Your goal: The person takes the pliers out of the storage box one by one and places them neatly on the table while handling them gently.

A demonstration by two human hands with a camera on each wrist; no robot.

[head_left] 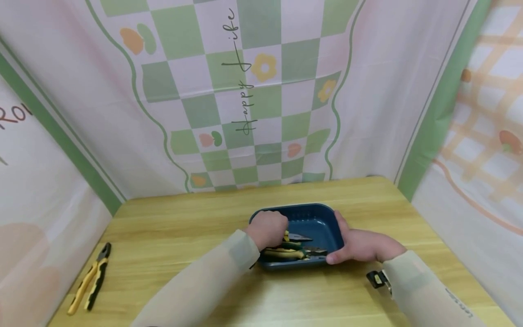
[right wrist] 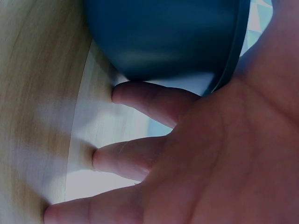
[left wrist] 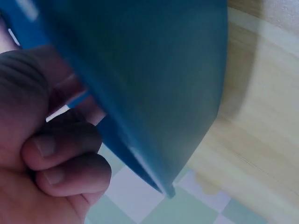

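Note:
A dark blue plastic tub (head_left: 314, 211) with rounded corners holds several pliers with yellow and dark handles (head_left: 282, 253). My left hand (head_left: 267, 227) reaches over its left side, fingers curled, and grips pliers with a pointed nose (head_left: 299, 237); most of their handles are hidden by the hand. In the left wrist view, two bent fingers (left wrist: 70, 158) show outside the rim, and the others go behind it. Against the tub's right end lies my right hand (head_left: 361, 245), thumb at the front corner. Its straight, spread fingers (right wrist: 126, 158) reach down to the table in the right wrist view.
Another pair of yellow-and-black pliers (head_left: 94, 277) lies at the table's left edge, handles toward me. The wooden table (head_left: 184, 236) ends at a hanging checkered cloth (head_left: 220, 109) behind. A small black clip-like piece (head_left: 377, 279) sits beside the right sleeve.

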